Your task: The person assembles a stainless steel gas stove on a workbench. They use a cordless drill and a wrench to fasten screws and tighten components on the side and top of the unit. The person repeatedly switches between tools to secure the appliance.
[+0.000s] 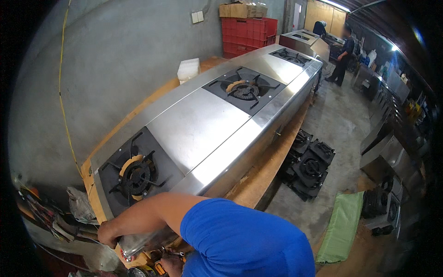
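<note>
A long stainless steel stove counter [203,129] with black burner plates stretches away from me. My right arm, in a blue sleeve, crosses the near end of the counter. At its near left corner, my right hand [109,233] is closed round the edge, its fingertips mostly hidden. Low at the counter's end is my left hand [172,265], partly covered by my body. Its fingers are curled beside a small metal fitting [180,253] and a yellow-and-black tool [159,268]; what they hold does not show. The nearest burner [138,176] lies just beyond my right forearm.
Black burner plates [310,167] are piled on the floor right of the counter, beyond a green sheet [341,226]. Cables and tools [53,221] lie at the left. Red crates [247,33] stand against the wall. A person [344,55] stands far back.
</note>
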Motion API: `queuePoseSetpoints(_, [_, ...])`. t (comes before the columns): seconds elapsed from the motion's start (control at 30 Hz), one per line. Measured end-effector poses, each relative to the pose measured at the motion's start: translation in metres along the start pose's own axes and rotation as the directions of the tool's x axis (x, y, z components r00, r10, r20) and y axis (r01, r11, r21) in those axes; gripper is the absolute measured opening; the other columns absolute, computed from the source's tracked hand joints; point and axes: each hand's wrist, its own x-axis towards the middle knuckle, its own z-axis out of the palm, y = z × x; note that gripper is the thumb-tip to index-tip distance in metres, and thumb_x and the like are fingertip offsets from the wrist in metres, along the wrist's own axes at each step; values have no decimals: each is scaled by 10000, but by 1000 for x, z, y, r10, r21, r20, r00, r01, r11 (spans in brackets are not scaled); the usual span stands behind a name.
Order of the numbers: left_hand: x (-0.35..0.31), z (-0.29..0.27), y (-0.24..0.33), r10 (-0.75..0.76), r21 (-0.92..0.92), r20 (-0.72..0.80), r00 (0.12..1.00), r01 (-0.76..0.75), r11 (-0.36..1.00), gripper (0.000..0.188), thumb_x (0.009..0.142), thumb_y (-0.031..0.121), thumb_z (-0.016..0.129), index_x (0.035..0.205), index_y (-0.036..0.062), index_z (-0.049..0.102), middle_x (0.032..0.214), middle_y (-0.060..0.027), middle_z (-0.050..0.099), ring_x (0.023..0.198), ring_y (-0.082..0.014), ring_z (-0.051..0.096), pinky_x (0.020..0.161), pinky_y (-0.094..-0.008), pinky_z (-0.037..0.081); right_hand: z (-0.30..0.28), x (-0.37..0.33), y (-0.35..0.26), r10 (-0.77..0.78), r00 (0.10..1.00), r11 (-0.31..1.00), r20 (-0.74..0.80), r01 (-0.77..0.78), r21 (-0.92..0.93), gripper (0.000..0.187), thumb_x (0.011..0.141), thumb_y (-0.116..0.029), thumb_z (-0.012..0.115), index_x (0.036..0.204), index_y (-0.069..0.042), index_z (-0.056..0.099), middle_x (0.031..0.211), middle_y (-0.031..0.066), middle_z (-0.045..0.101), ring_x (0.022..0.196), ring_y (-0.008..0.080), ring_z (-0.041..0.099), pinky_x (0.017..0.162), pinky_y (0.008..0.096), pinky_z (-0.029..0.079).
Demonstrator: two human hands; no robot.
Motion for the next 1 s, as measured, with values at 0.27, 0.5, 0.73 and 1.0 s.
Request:
queuePoseSetpoints(0.27, [7,17,0,-67,-229,95,993,87,970,370,929,165,588,1255,-8,559,1255,-206,553,1138,-353,547,974,-441,480,-7,-17,-2,-24,991,1000,-131,22,-19,360,730,-252,652,1054,-129,751,1028,121,729,969,315,689,790,471,541])
queuePoseSetpoints(0.5, [5,19,2,-69,-335,129,989,108,936,333,940,167,572,1222,-10,564,1204,-193,569,1106,-336,555,958,-445,482,-9,-30,-6,-4,989,1000,-145,4,1,356,769,-294,646,1078,-144,741,1062,99,723,991,310,681,801,475,544])
queuePoseSetpoints(0.73, [7,21,2,-104,-404,151,983,157,901,300,950,168,556,1189,-12,569,1154,-179,586,1075,-318,564,943,-449,485,-10,-27,-4,0,994,999,-111,-4,-35,354,724,-281,666,1048,-164,749,1025,99,730,962,312,690,797,469,544])
queuePoseSetpoints(1.0, [-6,48,11,-148,-513,254,956,263,817,267,961,170,537,1151,-15,575,1096,-164,605,1038,-297,574,926,-454,488,-5,-19,-2,-12,990,1000,-139,10,-15,298,689,-204,681,952,-84,756,966,147,731,929,328,697,780,474,545])
